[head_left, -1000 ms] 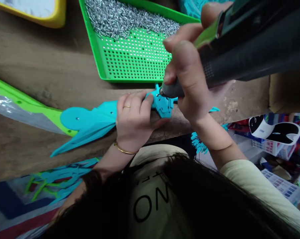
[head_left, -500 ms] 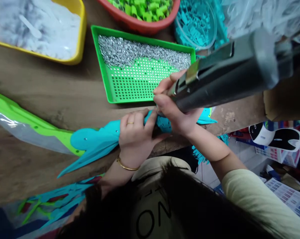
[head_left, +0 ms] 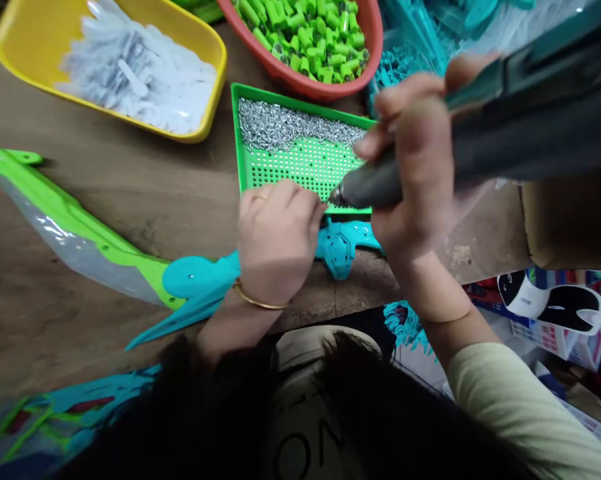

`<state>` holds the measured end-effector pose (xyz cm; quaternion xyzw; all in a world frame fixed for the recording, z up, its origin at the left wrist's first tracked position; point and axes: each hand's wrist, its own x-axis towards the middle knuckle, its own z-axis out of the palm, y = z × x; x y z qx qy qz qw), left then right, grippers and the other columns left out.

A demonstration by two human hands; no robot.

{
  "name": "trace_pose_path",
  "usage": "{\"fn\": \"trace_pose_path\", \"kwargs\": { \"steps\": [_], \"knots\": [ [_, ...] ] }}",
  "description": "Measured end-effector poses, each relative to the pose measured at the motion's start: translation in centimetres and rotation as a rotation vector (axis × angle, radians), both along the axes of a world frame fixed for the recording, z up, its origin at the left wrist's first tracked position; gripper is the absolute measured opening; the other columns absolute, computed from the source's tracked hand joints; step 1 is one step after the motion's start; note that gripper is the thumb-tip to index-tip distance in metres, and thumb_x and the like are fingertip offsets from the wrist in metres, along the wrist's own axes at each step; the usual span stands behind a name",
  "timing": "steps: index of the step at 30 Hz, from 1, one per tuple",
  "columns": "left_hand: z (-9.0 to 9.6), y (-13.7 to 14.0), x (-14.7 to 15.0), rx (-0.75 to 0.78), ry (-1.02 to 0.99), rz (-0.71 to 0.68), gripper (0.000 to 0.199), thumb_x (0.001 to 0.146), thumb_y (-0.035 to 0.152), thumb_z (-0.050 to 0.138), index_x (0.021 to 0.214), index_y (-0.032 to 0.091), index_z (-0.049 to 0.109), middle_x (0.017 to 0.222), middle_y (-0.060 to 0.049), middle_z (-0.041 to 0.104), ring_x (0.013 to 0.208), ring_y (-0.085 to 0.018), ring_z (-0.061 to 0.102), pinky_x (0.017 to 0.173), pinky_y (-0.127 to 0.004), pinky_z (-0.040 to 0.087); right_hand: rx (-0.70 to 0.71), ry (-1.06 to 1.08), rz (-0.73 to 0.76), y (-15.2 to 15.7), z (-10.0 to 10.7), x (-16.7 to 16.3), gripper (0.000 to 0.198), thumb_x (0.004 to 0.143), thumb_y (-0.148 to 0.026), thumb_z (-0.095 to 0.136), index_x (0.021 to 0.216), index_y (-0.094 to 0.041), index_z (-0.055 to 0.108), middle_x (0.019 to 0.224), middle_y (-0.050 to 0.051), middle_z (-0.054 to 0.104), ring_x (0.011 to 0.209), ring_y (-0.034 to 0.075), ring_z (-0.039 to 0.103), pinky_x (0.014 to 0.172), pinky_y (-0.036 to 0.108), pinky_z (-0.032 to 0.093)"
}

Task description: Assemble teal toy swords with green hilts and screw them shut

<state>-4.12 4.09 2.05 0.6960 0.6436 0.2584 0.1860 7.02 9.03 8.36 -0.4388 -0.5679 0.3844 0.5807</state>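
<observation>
My right hand [head_left: 420, 180] is wrapped around a dark electric screwdriver [head_left: 520, 127], whose tip points left above the edge of the green tray. Close to that tip, my left hand [head_left: 280, 240] has its fingers drawn together in a pinch; what they hold is hidden. Beneath my left hand lies a toy bow-like piece [head_left: 195, 277] of turquoise plastic, with a lime green and clear curved limb [head_left: 88, 240] reaching left. Its turquoise centre [head_left: 338, 250] shows between my two hands. Small silver screws [head_left: 275, 123] fill the far part of the perforated green tray [head_left: 300, 173].
A yellow bin [head_left: 35, 47] of white plastic pieces stands at the far left. Beside it is a red basin [head_left: 300, 83] of lime green parts. Turquoise parts [head_left: 425, 33] sit at the back right, and a cardboard box [head_left: 570, 227] at the right edge.
My right hand has pulled the screwdriver up and right, off the turquoise centre. My left hand has gone from pressing on the toy to a pinch near the tip. The view has shifted.
</observation>
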Motion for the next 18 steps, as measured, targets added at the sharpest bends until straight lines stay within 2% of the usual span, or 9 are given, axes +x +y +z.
{"fn": "trace_pose_path", "kwargs": {
  "steps": [3, 5, 7, 9, 11, 15, 18],
  "knots": [
    [0.3, 1.2, -1.5, 0.057, 0.051, 0.094, 0.027, 0.089, 0.028, 0.051, 0.113, 0.022, 0.063, 0.107, -0.011, 0.062, 0.103, -0.031, 0.056, 0.088, -0.049, 0.042, 0.213, 0.126, -0.069, 2.4, -1.1, -0.7, 0.008, 0.084, -0.017, 0.061, 0.083, -0.026, 0.062, 0.089, -0.007, 0.059, 0.078, 0.007, 0.063, 0.082, 0.024, 0.055],
    [0.3, 0.5, -1.7, 0.097, 0.058, 0.095, 0.037, 0.090, 0.029, 0.052, 0.124, 0.019, 0.057, 0.115, -0.014, 0.060, 0.107, -0.031, 0.054, 0.090, -0.048, 0.043, 0.203, 0.099, -0.068, 3.7, -3.1, -1.0, 0.005, 0.084, -0.024, 0.063, 0.082, -0.024, 0.059, 0.081, -0.005, 0.059, 0.069, 0.009, 0.062, 0.073, 0.025, 0.057],
    [0.1, -1.2, -1.2, 0.126, 0.063, 0.049, 0.035, 0.091, 0.030, 0.051, 0.121, 0.015, 0.059, 0.112, -0.015, 0.061, 0.106, -0.030, 0.056, 0.088, -0.045, 0.045, 0.142, 0.003, -0.112, 4.3, -5.4, -1.1, 0.015, 0.086, -0.036, 0.061, 0.081, -0.023, 0.056, 0.077, -0.003, 0.059, 0.062, 0.009, 0.060, 0.064, 0.025, 0.055],
    [-0.4, -3.2, -0.3, 0.110, 0.078, -0.029, 0.034, 0.090, 0.035, 0.053, 0.115, 0.014, 0.062, 0.108, -0.015, 0.063, 0.103, -0.030, 0.057, 0.087, -0.044, 0.045, 0.085, -0.114, -0.124, 4.4, -7.3, -1.1, 0.024, 0.087, -0.046, 0.058, 0.082, -0.023, 0.055, 0.079, -0.001, 0.060, 0.067, 0.011, 0.062, 0.065, 0.027, 0.055],
    [-1.0, -4.8, 0.5, 0.061, 0.112, -0.124, 0.045, 0.088, 0.045, 0.056, 0.118, 0.013, 0.062, 0.110, -0.016, 0.063, 0.103, -0.032, 0.056, 0.088, -0.045, 0.043, 0.077, -0.160, -0.116, 4.3, -8.4, -1.0, 0.028, 0.086, -0.051, 0.058, 0.082, -0.024, 0.054, 0.082, 0.001, 0.062, 0.074, 0.014, 0.064, 0.067, 0.028, 0.056],
    [-2.0, -5.8, 1.0, 0.019, 0.172, -0.253, 0.079, 0.077, 0.067, 0.058, 0.128, 0.007, 0.055, 0.116, -0.020, 0.063, 0.103, -0.035, 0.056, 0.090, -0.049, 0.040, 0.085, -0.126, -0.137, 4.4, -8.7, -1.2, 0.027, 0.084, -0.050, 0.060, 0.081, -0.024, 0.055, 0.082, 0.002, 0.064, 0.079, 0.015, 0.066, 0.068, 0.029, 0.057],
    [-2.2, -5.6, 0.9, -0.006, 0.169, -0.283, 0.092, 0.069, 0.072, 0.064, 0.132, 0.007, 0.051, 0.121, -0.021, 0.061, 0.107, -0.037, 0.055, 0.091, -0.050, 0.039, 0.011, -0.099, -0.117, 4.6, -8.1, -1.5, 0.026, 0.083, -0.048, 0.063, 0.082, -0.023, 0.056, 0.084, 0.002, 0.065, 0.079, 0.015, 0.066, 0.069, 0.030, 0.057]
  ]
}}
